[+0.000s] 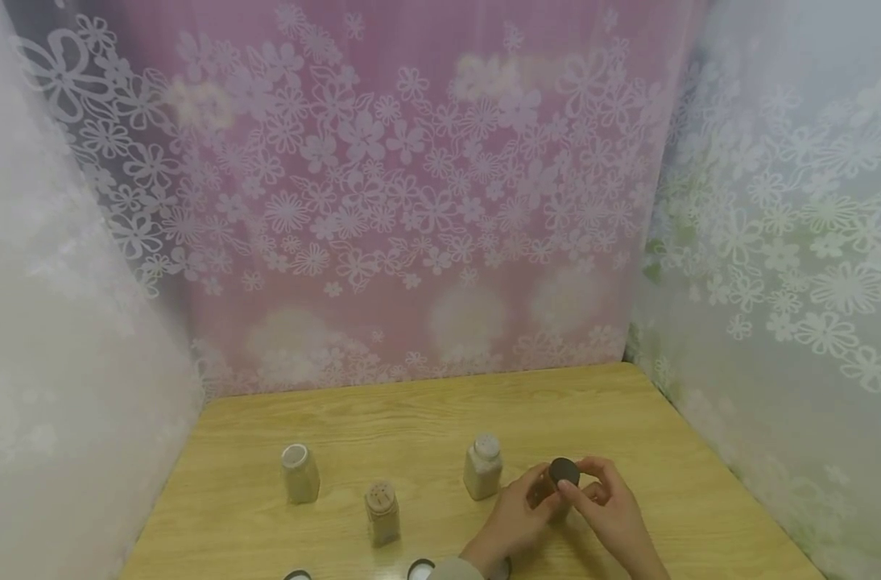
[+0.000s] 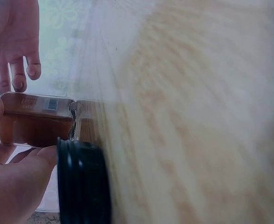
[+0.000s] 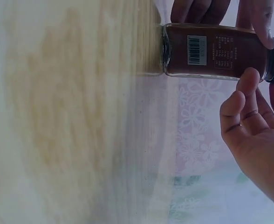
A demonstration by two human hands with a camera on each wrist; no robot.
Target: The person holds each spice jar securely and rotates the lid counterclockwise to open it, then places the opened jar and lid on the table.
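A glass spice jar [image 3: 211, 51] of reddish-brown contents, with a barcode label, stands upright on the table. My left hand [image 1: 516, 511] grips its body, fingers behind the glass and thumb in front. Around its black screw cap [image 1: 564, 471], my right hand [image 1: 614, 515] pinches with thumb and forefinger; its other fingers are loosely bent beside the jar. In the left wrist view a loose black cap [image 2: 83, 182] looms large close to the left hand. Just left of the hands, a capless jar [image 1: 483, 469] with a pale perforated top stands upright.
Two more capless jars stand farther left, one with a holed shaker top [image 1: 382, 515], the other with an open-looking mouth [image 1: 299, 475]. Upturned black-rimmed caps [image 1: 421, 569] lie along the near edge. Floral curtains [image 1: 411, 201] enclose the wooden table [image 1: 339, 419] at back and sides.
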